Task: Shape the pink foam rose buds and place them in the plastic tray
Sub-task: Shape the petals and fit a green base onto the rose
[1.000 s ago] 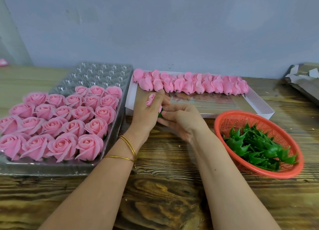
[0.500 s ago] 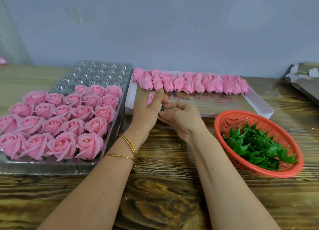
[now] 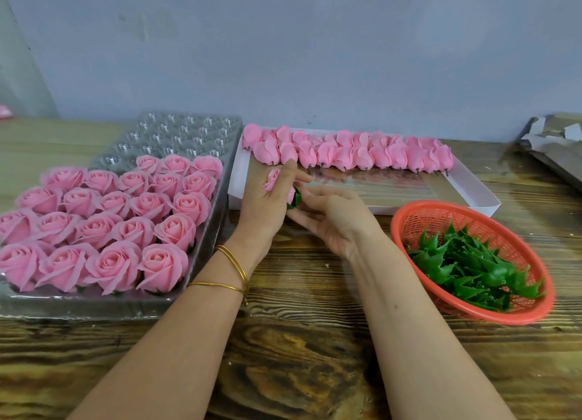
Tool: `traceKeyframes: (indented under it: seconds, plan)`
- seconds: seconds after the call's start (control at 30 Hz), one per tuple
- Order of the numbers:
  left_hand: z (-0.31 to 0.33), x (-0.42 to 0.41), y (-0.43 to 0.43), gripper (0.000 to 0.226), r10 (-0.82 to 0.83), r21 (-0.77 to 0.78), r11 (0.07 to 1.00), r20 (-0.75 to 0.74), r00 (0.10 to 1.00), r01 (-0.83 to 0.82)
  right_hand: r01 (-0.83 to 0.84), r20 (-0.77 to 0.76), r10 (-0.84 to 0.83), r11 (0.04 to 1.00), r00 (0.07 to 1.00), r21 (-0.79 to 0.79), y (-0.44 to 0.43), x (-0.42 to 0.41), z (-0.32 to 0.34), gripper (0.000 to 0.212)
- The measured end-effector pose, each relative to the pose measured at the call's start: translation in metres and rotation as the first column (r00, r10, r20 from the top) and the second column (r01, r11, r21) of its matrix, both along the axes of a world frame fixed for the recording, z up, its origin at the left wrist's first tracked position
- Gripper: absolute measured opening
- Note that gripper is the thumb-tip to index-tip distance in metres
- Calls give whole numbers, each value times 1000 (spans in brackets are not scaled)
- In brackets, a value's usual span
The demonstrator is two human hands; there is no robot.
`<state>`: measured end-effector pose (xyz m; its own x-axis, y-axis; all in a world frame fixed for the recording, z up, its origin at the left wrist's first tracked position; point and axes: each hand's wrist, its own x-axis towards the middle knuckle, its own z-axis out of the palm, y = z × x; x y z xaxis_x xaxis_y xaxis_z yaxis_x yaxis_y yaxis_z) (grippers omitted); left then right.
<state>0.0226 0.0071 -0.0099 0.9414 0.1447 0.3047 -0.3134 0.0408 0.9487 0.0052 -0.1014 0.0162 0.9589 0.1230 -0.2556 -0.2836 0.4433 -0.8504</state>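
Note:
My left hand [image 3: 267, 204] grips a pink foam rose bud [image 3: 271, 179]; only the bud's top shows between the fingers. At the bud's base sits a green calyx [image 3: 295, 200], which my right hand [image 3: 330, 219] pinches with its fingertips. Both hands hover over the table's middle, just in front of the white box. The clear plastic tray [image 3: 176, 130] on the left holds several opened pink roses [image 3: 126, 218] in rows; its far cells are bare.
A white shallow box [image 3: 466, 186] behind my hands holds a row of several closed pink buds [image 3: 352, 153]. A red plastic basket [image 3: 409, 227] of green calyxes [image 3: 472, 268] stands at the right. Crumpled cardboard [image 3: 554, 145] lies far right. A grey wall backs the wooden table.
The green calyx has come further into view at the bud's base as my right fingers work it on. Both hands stay in the same spot.

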Motion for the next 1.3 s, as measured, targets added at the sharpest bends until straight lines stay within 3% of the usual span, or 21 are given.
traceKeyframes:
  seconds: [0.27,0.47,0.8,0.9,1.17,1.3]
  plan:
    - [0,0,-3,37,16,-12,1000,1,1000,-16,9,-62,-12,999,998,-50,-2,-1,0,22]
    - [1,0,-3,35,16,-2,1000,-9,1000,-16,47,-26,-48,998,998,-40,-1,-1,-3,28]
    - [3,-4,-2,38,-20,-1,1000,-49,999,20,9,-127,-14,999,992,-34,-5,1,2,11]
    - [4,-4,-3,38,-5,18,1000,-27,1000,6,10,-118,-15,999,993,-46,-6,2,-1,8]
    - [4,-4,-3,38,0,31,1000,-13,1000,0,32,-77,-28,998,997,52,-4,3,-3,26]
    - [4,-4,-3,35,-15,9,1000,-29,999,16,51,-34,-51,999,998,4,-1,2,-5,24]
